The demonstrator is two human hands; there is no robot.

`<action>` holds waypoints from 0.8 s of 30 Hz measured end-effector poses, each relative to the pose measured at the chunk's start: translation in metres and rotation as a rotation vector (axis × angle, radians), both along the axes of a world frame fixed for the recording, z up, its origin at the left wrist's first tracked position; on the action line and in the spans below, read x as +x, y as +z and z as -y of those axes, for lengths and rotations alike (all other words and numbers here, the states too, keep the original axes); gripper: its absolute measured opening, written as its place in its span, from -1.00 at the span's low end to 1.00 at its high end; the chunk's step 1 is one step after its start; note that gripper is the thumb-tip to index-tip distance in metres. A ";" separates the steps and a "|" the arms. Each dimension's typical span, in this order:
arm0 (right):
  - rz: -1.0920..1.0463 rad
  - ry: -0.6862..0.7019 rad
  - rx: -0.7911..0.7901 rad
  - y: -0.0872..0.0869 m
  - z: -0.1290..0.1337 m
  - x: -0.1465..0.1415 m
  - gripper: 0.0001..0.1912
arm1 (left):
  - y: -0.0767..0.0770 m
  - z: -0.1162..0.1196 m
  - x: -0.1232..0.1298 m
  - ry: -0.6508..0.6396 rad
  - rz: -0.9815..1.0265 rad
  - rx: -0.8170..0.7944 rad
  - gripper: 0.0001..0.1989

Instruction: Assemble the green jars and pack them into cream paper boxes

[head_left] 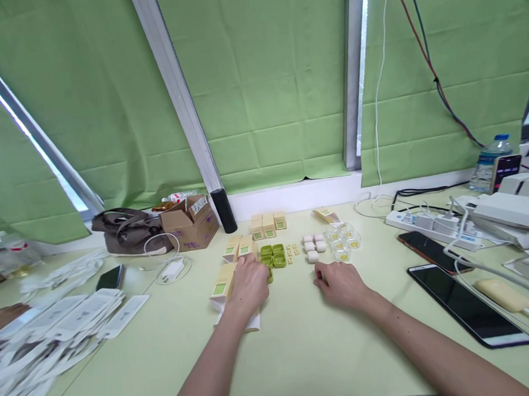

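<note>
My left hand [250, 284] rests over the table beside small green square containers [279, 260], next to a cream paper box [220, 285] with a green label. Its fingers are curled, their tips hidden near a lone green container [270, 275]. My right hand [340, 282] is closed, knuckles up, just in front of pinkish-white cylinders [312, 257]; any object in its fingers is hidden. Clear round cups [342, 253] with yellow marks stand behind it. Tiny yellow pieces [289, 251] lie between the containers and the cylinders. A white paper [253, 324] lies partly under my left wrist.
More cream boxes [268, 224] stand at the back. Right: phones [468, 305], cables and a power strip [427, 227]. Left: white tags [70, 317], a charger [173, 270], a cardboard box [189, 223] and a grey bag [130, 233]. Another person's hand [5, 318] shows far left.
</note>
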State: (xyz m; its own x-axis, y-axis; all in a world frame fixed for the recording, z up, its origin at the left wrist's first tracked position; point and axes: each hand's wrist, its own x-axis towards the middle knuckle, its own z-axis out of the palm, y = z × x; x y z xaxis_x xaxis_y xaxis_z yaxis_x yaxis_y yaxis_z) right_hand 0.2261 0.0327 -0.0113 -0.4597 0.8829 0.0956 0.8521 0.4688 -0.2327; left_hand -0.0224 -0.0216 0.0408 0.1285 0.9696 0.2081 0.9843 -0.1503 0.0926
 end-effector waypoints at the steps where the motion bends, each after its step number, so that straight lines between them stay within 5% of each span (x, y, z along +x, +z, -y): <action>1: -0.008 0.002 0.002 0.000 0.000 0.000 -0.87 | -0.001 0.000 0.002 -0.004 -0.049 0.012 -0.71; 5: -0.073 0.017 0.017 -0.003 0.000 0.000 -0.88 | -0.006 0.000 0.012 -0.045 -0.133 0.109 -0.68; 9: -0.395 0.085 0.072 -0.009 0.001 -0.004 -0.62 | -0.012 0.002 0.026 -0.201 -0.167 0.337 -0.69; 12: -0.649 0.193 0.136 -0.013 0.002 -0.007 -0.46 | -0.014 0.006 0.042 -0.330 -0.193 0.525 -0.71; 16: -0.898 0.381 0.216 -0.011 0.003 -0.007 -0.53 | -0.009 0.012 0.059 -0.439 -0.201 0.682 -0.74; 19: -1.049 0.416 0.235 -0.004 0.005 -0.005 -0.54 | 0.001 0.013 0.059 -0.508 -0.101 0.769 -0.78; 24: -1.255 0.357 0.136 0.008 0.013 -0.006 -0.55 | 0.019 0.009 0.048 -0.480 0.262 0.881 -0.56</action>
State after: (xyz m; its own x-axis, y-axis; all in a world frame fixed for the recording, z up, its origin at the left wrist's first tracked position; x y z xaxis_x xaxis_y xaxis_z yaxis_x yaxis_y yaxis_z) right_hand 0.2201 0.0200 -0.0034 -0.1986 0.6815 0.7044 -0.0837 0.7043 -0.7050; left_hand 0.0252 -0.0301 0.0597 0.3093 0.3185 0.8960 0.7676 -0.6398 -0.0376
